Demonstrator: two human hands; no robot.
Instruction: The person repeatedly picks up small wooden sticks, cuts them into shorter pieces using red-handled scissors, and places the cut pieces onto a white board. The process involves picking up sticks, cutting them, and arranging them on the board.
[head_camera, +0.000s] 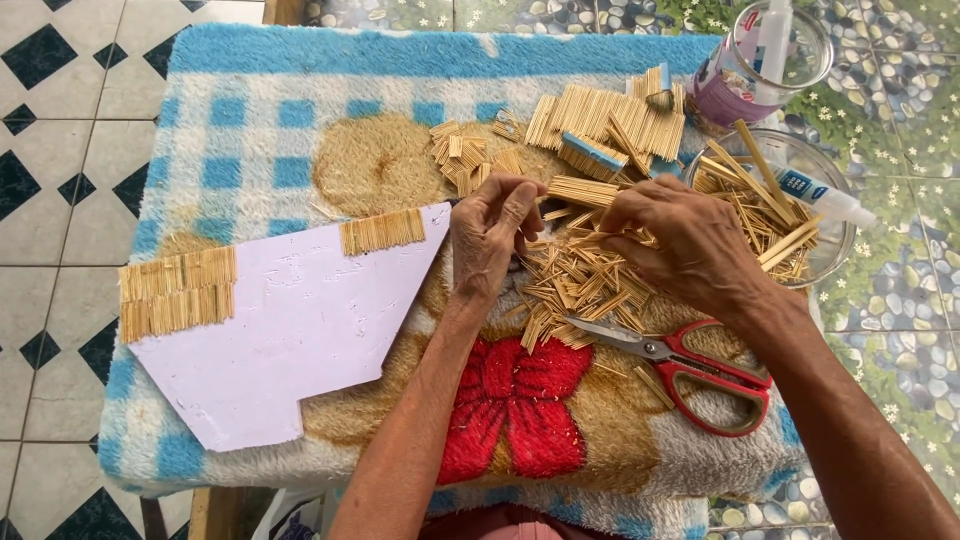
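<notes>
My left hand (490, 235) and my right hand (672, 240) meet over a loose heap of short wooden sticks (575, 285) on a fleece blanket. Together the fingers pinch a small bundle of sticks (583, 192) held sideways between them. A pale lilac cardboard cutout (290, 330) lies to the left, with rows of sticks stuck along its left corner (177, 292) and its upper edge (382, 231). Red-handled scissors (690, 372) lie shut just below my right hand.
Glued stick panels (610, 125) are stacked behind the hands. A clear bowl (835, 255) at the right holds longer sticks and a glue tube (815, 192). A clear plastic jar (765, 55) stands at the back right. The blue checked blanket (250, 140) covers a small table above tiled floor.
</notes>
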